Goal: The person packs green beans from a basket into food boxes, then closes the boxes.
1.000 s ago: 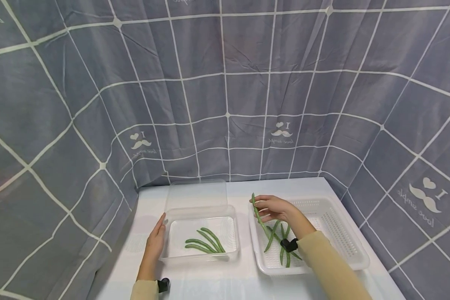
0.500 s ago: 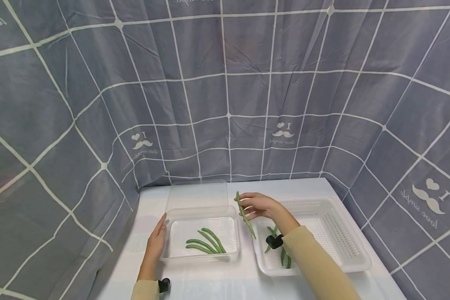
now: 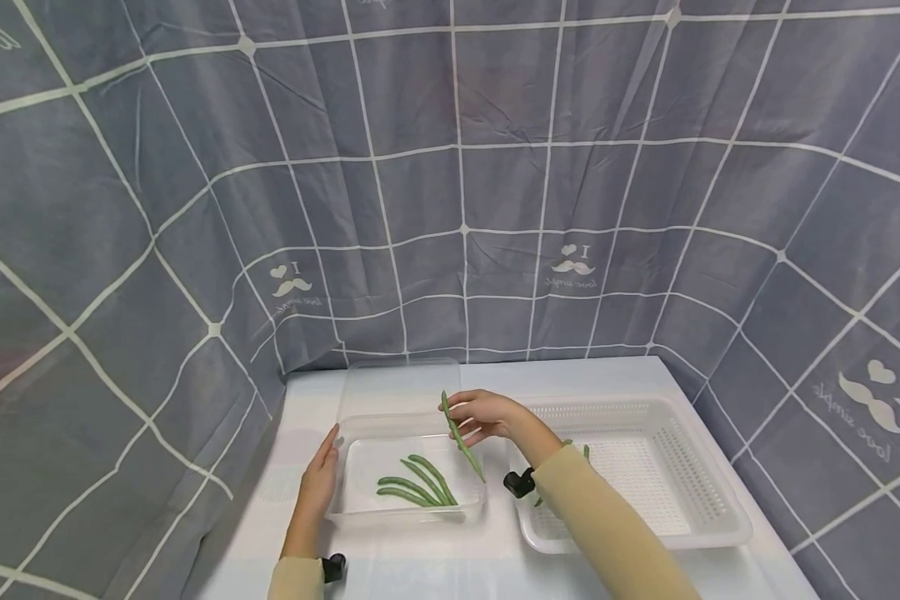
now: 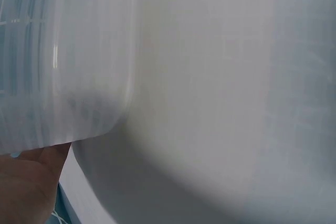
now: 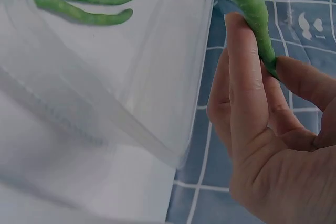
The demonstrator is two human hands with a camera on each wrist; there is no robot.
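Note:
Between thumb and fingers my right hand (image 3: 487,415) pinches a green bean (image 3: 461,437) above the right rim of a clear plastic container (image 3: 352,518). The right wrist view shows the bean (image 5: 247,3) held near one end. Inside the container lie several green beans (image 3: 423,482), roughly side by side. My left hand (image 3: 318,485) rests with straight fingers against the container's left side. In the left wrist view, that hand (image 4: 31,187) touches the container wall (image 4: 94,77). More beans in the white basket (image 3: 712,500) are mostly hidden by my right forearm.
A clear flat lid (image 3: 401,383) lies behind the container on the white table (image 3: 420,567). The perforated white basket stands to the right. A grey checked curtain (image 3: 457,192) encloses the back and both sides.
My right hand has carried the green bean leftward out of the basket to over the container's right rim. The left hand has stayed at the container.

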